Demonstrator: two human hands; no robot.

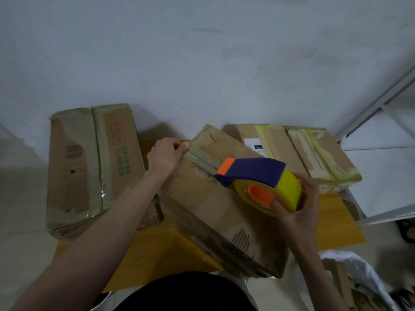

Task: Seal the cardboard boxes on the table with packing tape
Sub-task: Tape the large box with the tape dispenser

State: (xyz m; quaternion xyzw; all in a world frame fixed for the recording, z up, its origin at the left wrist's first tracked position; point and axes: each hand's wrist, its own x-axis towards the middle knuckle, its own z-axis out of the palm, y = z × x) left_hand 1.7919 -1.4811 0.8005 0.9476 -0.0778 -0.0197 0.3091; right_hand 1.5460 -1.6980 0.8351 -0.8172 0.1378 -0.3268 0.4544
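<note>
A long cardboard box lies at an angle across the middle of the yellow table. My left hand rests at the box's far left corner, thumb and fingers pinching the tape end against the edge there. A strip of tape runs from that corner along the box top to the dispenser. My right hand grips the tape dispenser, a blue and orange frame with a yellow roll, over the box's right side.
A taped cardboard box lies at the table's left. Two more taped boxes lie at the back right. A white shelf frame stands on the right. A white plastic bag sits at the lower right. The wall is close behind.
</note>
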